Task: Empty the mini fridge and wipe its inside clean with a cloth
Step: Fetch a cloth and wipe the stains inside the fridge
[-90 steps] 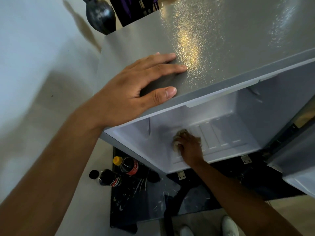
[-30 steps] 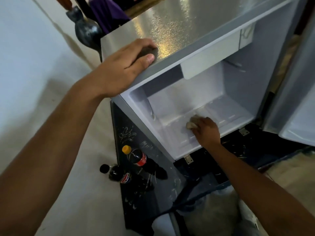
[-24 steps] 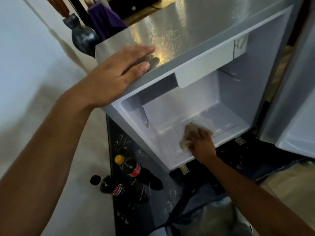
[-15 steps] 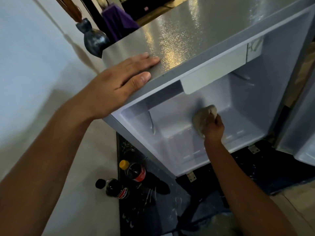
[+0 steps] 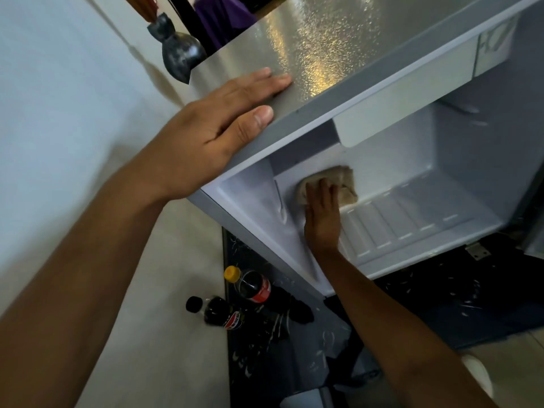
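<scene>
The silver mini fridge (image 5: pixel 353 54) stands open, and its white inside (image 5: pixel 412 207) holds no items. My left hand (image 5: pixel 217 128) lies flat on the fridge's top front corner, fingers spread, holding nothing. My right hand (image 5: pixel 322 213) reaches into the fridge and presses a beige cloth (image 5: pixel 338 184) flat against the back wall, just above the ribbed floor. Part of the cloth is hidden under my fingers.
Two dark soda bottles lie on the floor left of the fridge: one with a yellow cap (image 5: pixel 250 285), one with a black cap (image 5: pixel 217 312). A dark patterned mat (image 5: pixel 441 304) lies under the fridge. A dark vase (image 5: pixel 179 54) stands behind it. The fridge door (image 5: pixel 534 242) hangs open at right.
My right hand moved the cloth from the fridge floor up to the back wall and then leftward along it. My left hand stayed on the fridge top.
</scene>
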